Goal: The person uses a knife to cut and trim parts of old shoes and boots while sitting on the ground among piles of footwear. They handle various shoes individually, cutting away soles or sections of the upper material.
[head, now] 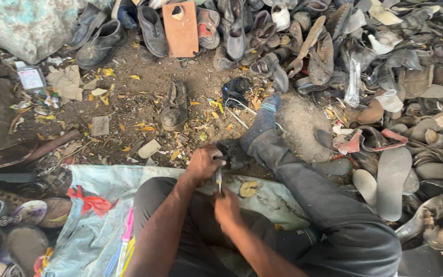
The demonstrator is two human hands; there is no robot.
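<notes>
Seated on a pale woven sheet spread over bare dirt, one leg bent close, the other stretched out toward a heap of old shoes, dark sock at its end.

Left hand curled shut, knuckles up, pressing down on a dark shoe part just beside the outstretched leg; probably pinned there so it stays steady under the tool. Exactly what kind of piece it is: too dark and too hidden by the hand to tell.

Right hand closed in a fist around a thin metal tool, held upright between the two hands with its upper end meeting the left hand and the shoe part. Grip low on the handle, seemingly for pushing force along the shaft. Blade or awl: cannot tell.

Close around: a single worn ankle boot standing alone on the dirt ahead, a crumpled dark rag beyond the sock, a scrap of red cloth on the sheet, and slim pink and blue tools lying near the bent knee, within easy reach. A brown leather panel propped among shoes at the far edge. Loose soles lying flat on the right, next to the stretched leg, apparently sorted apart from whole shoes.

No real containers in sight: no box, basket or bucket. Only the sheet serving as a work mat, and the heap itself holding shoes, sandals and soles loosely piled. More flat sandals stacked at the left edge.
</notes>
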